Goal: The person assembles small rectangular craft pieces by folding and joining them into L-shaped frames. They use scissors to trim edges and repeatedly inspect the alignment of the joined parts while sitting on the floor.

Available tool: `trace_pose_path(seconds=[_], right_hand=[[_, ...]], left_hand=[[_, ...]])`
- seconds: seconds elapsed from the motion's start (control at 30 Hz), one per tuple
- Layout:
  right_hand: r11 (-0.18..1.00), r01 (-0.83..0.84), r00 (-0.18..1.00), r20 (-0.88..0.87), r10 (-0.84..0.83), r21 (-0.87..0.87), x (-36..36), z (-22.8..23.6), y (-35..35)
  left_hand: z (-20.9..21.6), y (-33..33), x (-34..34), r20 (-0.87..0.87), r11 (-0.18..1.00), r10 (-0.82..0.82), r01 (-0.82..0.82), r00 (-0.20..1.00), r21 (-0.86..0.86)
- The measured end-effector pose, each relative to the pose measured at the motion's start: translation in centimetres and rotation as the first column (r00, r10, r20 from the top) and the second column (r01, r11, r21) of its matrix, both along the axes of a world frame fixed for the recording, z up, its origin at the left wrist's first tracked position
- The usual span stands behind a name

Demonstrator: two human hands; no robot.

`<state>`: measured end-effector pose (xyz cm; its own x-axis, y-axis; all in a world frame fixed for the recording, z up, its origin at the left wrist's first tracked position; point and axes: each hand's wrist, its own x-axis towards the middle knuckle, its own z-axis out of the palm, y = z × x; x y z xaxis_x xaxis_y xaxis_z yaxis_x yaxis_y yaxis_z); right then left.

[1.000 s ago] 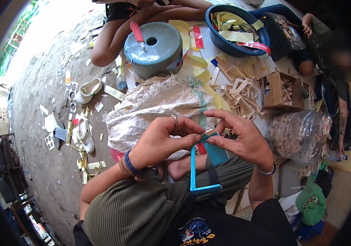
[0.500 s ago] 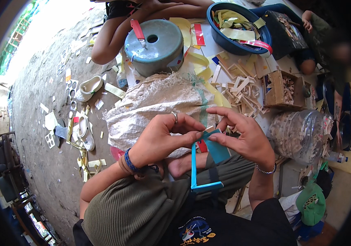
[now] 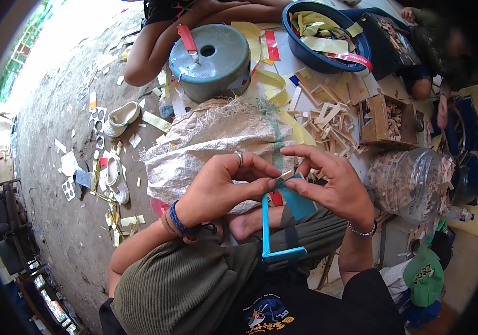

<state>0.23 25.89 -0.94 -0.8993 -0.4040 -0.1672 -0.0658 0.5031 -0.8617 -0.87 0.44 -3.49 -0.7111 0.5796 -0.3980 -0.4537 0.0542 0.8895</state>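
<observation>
My left hand (image 3: 230, 181) pinches the upper corner of a thin, angled wooden frame (image 3: 266, 226) between thumb and forefinger. Bright blue covering runs down its long side and along its short lower arm, while bare pale wood shows at the top end. From that end hangs a loose blue sheet (image 3: 299, 204), paper or film. My right hand (image 3: 334, 181) presses its thumb on the sheet's upper edge, next to the bare wood, with its forefinger stretched out above. Both hands are close together over my lap. A red patch (image 3: 276, 197) shows behind the frame.
Ahead lies a white woven sack (image 3: 205, 148), with a round metal pot (image 3: 211, 61) bearing a red-handled cutter (image 3: 187, 42). A blue basin (image 3: 328, 67) holds scraps. Pale wooden frames (image 3: 328, 120), a box (image 3: 387, 123) and a plastic jug (image 3: 404, 181) stand right. Other people sit nearby.
My hands keep almost the same grip; the blue-covered frame shifts only slightly. At the far right, a co-worker's arm has changed position.
</observation>
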Motion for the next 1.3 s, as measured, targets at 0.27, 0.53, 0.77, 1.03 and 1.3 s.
trace_pose_path(seconds=[0.27,0.53,0.77,1.03,1.3], right_hand=[[1.000,0.019,1.000,0.016,-0.019,-0.023,0.0,-0.2,0.0],[0.998,0.064,0.995,0.082,-0.063,-0.010,0.0,0.0,-0.1],[0.978,0.156,0.965,0.232,-0.121,-0.138,0.2,-0.6,0.5],[0.822,0.454,0.858,0.416,-0.300,-0.344,0.2,-3.1,-0.7],[0.822,0.429,0.890,0.330,-0.315,-0.373,0.3,-2.3,-1.7]], left_hand=[[0.0,0.0,0.0,0.003,1.000,-0.004,0.004,1.000,-0.003],[0.0,-0.2,0.0,-0.028,1.000,-0.016,0.016,0.999,-0.002],[0.1,0.0,-0.2,0.171,0.989,0.049,-0.071,0.984,0.129],[-1.0,0.8,0.0,-0.059,0.961,0.077,-0.058,0.995,0.272],[-0.7,1.3,0.1,-0.179,0.963,0.177,-0.132,0.968,0.235]])
